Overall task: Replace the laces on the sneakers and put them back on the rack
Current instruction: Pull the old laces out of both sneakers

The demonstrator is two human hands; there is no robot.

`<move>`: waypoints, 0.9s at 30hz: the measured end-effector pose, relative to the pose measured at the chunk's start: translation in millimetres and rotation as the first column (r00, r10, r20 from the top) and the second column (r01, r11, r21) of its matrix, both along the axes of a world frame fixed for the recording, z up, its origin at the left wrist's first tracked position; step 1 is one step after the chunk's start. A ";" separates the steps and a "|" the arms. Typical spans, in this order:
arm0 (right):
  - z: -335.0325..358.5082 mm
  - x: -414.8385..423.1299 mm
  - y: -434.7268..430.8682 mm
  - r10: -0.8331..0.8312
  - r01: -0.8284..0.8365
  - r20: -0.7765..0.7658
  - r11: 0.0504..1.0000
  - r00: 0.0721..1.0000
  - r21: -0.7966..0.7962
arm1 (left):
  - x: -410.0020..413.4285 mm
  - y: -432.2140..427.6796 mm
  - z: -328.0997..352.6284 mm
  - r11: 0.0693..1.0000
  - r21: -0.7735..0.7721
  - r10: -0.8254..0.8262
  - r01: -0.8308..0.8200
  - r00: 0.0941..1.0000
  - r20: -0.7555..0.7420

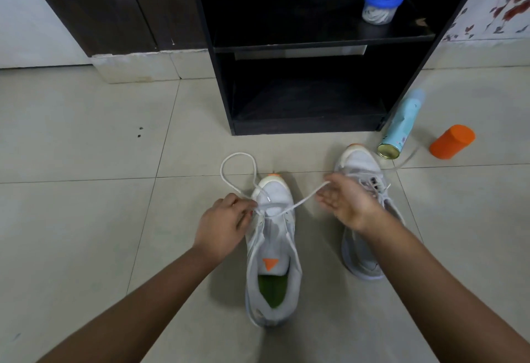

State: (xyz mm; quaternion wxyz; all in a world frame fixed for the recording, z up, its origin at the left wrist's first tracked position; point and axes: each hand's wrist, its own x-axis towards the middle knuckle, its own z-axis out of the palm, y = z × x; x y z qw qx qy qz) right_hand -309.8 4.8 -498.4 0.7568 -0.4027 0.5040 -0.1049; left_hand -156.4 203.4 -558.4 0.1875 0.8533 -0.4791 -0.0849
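A white sneaker (272,253) with an orange tongue tab and green insole lies on the floor tiles, toe pointing away from me. A white lace (238,161) runs through its front eyelets and loops out on the floor to the upper left. My left hand (226,222) pinches the lace at the left front eyelets. My right hand (347,204) holds the other lace end, stretched out to the right. The second white sneaker (364,250) lies to the right, partly hidden behind my right hand. The dark shoe rack (309,38) stands just beyond.
A clear jar with a blue lid (381,3), holding white laces, sits on the rack's upper shelf. A light blue spray can (401,124) and an orange cylinder (451,141) lie on the floor to the right. A dark door frame (114,6) stands at the left.
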 end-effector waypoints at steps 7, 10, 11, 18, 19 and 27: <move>-10.1 -7.1 39.8 0.339 -0.674 -0.585 0.306 0.737 -0.672 | -6.8 -13.5 28.7 0.970 0.061 0.245 -0.237 0.931 -0.269; -14.0 15.8 49.4 0.289 -0.744 -0.712 0.005 0.640 -0.668 | -13.1 -29.5 37.4 0.962 0.208 0.244 -0.175 0.894 -0.377; -17.6 20.5 51.1 0.259 -0.789 -0.774 -0.068 0.577 -0.611 | -13.3 -31.8 38.4 0.956 0.242 0.248 -0.167 0.899 -0.361; -15.6 15.7 32.9 0.107 -0.682 -0.680 -0.019 0.726 -0.731 | -11.9 -27.7 34.5 0.970 0.149 0.237 -0.190 0.863 -0.446; -12.6 9.2 20.5 0.014 -0.634 -0.634 0.037 0.774 -0.773 | -11.8 -26.0 33.4 0.971 0.123 0.241 -0.207 0.845 -0.477; -17.1 10.6 32.7 0.041 -0.691 -0.710 -0.200 0.703 -0.695 | -18.7 -19.8 31.7 0.968 0.007 0.213 -0.252 0.805 -0.553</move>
